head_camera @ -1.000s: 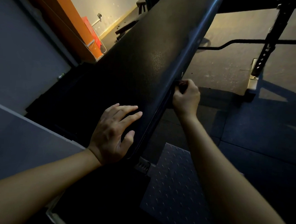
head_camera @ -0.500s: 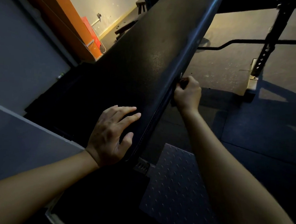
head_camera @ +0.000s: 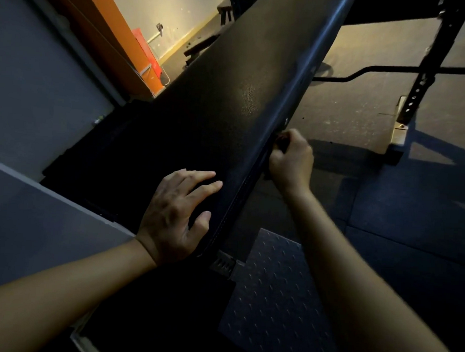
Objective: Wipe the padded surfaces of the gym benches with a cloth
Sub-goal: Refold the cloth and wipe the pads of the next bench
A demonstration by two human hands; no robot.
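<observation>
Gym: padded bench (head_camera: 215,126), rack (head_camera: 422,86), barbell (head_camera: 366,72)

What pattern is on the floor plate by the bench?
Floor plate: raised diamond tread, dark grey; head view.

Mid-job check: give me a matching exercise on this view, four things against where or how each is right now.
1. left hand
2. right hand
3. bent bar
4. checker plate

A. far right, passing the rack upright
B. gripping a dark object at the pad's side edge
C. spread flat on top of the bench pad
D. on the floor below the pad's near end

Pairs: 1-C, 2-B, 3-A, 4-D.
</observation>
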